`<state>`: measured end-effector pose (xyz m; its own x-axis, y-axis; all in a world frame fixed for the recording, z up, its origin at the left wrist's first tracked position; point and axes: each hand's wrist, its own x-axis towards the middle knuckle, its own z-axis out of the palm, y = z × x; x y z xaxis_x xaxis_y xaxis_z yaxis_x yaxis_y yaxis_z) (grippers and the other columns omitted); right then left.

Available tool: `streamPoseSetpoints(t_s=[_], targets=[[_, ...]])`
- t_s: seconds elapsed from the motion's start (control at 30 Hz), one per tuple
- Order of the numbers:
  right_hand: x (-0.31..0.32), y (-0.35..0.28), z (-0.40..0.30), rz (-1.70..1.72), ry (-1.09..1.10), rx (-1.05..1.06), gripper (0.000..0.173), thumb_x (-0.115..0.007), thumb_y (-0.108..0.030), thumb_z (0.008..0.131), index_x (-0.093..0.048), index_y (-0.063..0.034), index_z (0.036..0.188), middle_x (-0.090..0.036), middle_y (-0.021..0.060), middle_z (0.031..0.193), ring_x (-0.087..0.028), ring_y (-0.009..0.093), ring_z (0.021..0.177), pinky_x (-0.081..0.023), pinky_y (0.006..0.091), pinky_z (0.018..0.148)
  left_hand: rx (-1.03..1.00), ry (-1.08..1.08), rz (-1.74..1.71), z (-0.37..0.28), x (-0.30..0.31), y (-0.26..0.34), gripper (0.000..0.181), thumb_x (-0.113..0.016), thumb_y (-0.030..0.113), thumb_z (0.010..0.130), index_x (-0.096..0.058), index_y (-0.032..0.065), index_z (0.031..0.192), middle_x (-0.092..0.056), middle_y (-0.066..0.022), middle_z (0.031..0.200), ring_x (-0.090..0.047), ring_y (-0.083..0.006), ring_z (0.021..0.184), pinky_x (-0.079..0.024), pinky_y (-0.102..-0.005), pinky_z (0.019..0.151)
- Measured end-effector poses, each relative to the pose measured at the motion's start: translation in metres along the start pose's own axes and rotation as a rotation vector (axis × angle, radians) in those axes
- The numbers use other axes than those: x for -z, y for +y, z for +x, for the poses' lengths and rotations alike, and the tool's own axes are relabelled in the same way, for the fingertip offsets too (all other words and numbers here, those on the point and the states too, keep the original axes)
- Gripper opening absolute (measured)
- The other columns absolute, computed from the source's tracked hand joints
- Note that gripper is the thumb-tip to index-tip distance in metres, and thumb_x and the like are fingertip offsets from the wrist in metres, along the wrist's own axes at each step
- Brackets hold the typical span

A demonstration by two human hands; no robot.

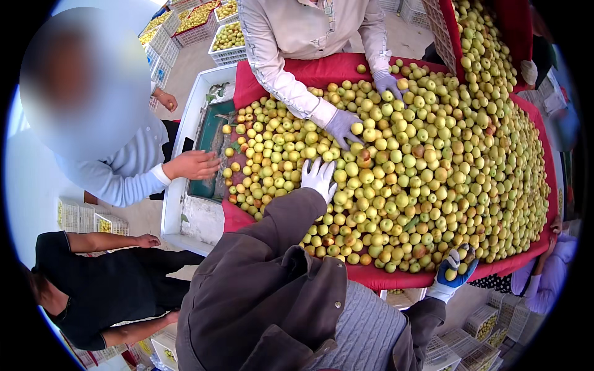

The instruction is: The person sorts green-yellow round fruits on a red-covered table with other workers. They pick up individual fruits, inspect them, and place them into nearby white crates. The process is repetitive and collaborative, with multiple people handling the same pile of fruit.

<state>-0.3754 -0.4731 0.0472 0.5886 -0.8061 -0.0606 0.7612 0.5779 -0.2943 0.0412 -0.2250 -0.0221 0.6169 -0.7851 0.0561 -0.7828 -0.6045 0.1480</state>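
Note:
A thick spread of small, round, yellow-green fruit [394,185], apparently jujubes, some with reddish-brown patches, covers a sorting table lined with red cloth [385,276]. My left hand [319,180], in a white glove, rests palm down on the fruit left of the middle, its fingers spread. At the near edge of the table, my right hand [452,273] wears a blue-and-white glove and is curled around a few jujubes [450,274]. Just beyond my left hand, a co-worker's grey-gloved hand [344,127] touches the fruit. That co-worker's other gloved hand [389,84] lies farther back.
At the left, the table's white frame [172,185] surrounds a green chute [204,178], with another person's bare hand [197,164] over it. A red-lined crate [448,39] pours fruit at the far right. Fruit-filled plastic crates [227,44] stand behind; a person in black [97,287] is lower left.

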Motion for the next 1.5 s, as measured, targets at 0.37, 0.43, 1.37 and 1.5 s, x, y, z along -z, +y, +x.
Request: streamPoseSetpoints(t_s=[0.37, 0.43, 1.37, 1.5], targets=[[0.005, 0.007, 0.007, 0.042, -0.109, -0.089, 0.044, -0.052, -0.042, 0.105, -0.057, -0.0102, 0.135, -0.058, 0.0099, 0.135, -0.046, 0.018, 0.081, -0.047, 0.0272, 0.064, 0.019, -0.197, 0.043, -0.060, 0.029, -0.031, 0.065, -0.067, 0.044, 0.085, -0.052, 0.0187, 0.143, -0.044, -0.0093, 0.151, -0.034, -0.0428, 0.140, -0.021, -0.0679, 0.114], [0.006, 0.007, 0.009, 0.016, -0.094, -0.094, 0.046, -0.052, -0.042, 0.105, -0.056, -0.0103, 0.138, -0.057, 0.0091, 0.134, -0.046, 0.018, 0.081, -0.046, 0.0271, 0.064, 0.030, -0.214, 0.050, -0.069, 0.033, -0.033, 0.064, -0.066, 0.044, 0.086, -0.052, 0.0207, 0.143, -0.042, -0.0086, 0.154, -0.032, -0.0428, 0.143, -0.023, -0.0684, 0.113], [-0.019, 0.099, -0.030, 0.145, -0.047, -0.341, 0.038, -0.055, -0.039, 0.103, -0.061, -0.0132, 0.130, -0.062, 0.0091, 0.126, -0.045, 0.017, 0.080, -0.043, 0.0261, 0.059, 0.004, -0.417, -0.075, -0.137, 0.039, -0.048, 0.063, -0.072, 0.036, 0.086, -0.047, 0.0313, 0.144, -0.040, -0.0065, 0.153, -0.043, -0.0407, 0.132, -0.047, -0.0594, 0.101], [-0.026, 0.128, -0.030, 0.118, -0.104, -0.352, 0.040, -0.054, -0.040, 0.103, -0.062, -0.0125, 0.131, -0.061, 0.0104, 0.127, -0.043, 0.017, 0.079, -0.044, 0.0258, 0.062, 0.001, -0.481, -0.112, -0.125, 0.039, -0.064, 0.059, -0.075, 0.041, 0.083, -0.053, 0.0315, 0.137, -0.045, -0.0083, 0.143, -0.045, -0.0385, 0.128, -0.047, -0.0600, 0.098]])
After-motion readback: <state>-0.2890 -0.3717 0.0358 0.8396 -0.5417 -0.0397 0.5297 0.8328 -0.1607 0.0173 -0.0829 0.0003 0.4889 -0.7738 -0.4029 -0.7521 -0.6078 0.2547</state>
